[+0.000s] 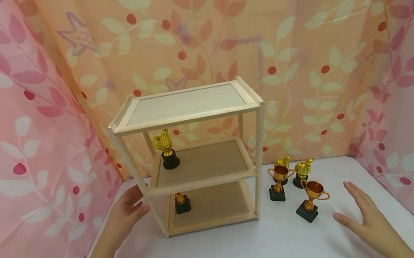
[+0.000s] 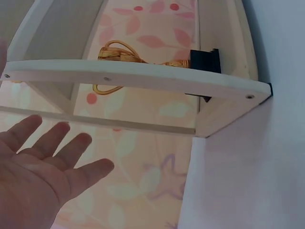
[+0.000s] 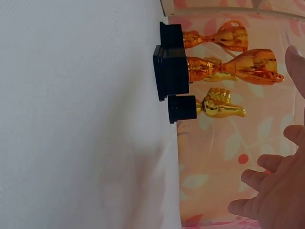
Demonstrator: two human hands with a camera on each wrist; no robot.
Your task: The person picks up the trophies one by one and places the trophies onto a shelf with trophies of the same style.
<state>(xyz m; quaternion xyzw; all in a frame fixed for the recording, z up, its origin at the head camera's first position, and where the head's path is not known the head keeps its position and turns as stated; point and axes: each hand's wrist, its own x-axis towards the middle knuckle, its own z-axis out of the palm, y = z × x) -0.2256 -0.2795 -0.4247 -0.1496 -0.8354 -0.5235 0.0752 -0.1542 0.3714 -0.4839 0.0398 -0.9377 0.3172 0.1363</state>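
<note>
A small three-tier wooden shelf [image 1: 202, 185] stands on the white table. Beside its left front post is my left hand [image 1: 123, 215], fingers spread and holding nothing; the left wrist view shows that hand [image 2: 43, 176] near the side rails. On the middle tier stands a gold thumbs-up trophy [image 1: 166, 148]. The bottom tier bears a cup trophy [image 1: 182, 203], its upper part hidden by the tier above. My right hand [image 1: 369, 219], empty with thumb apart from fingers, hovers right of a copper-coloured cup trophy [image 1: 313, 191].
A second cup trophy [image 1: 281, 174] stands between that one and the shelf. Behind them are two gold thumbs-up trophies, one at the back [image 1: 281, 163], the other [image 1: 302, 169] further right. Patterned cloth [image 1: 299, 73] hangs around the table's back and sides.
</note>
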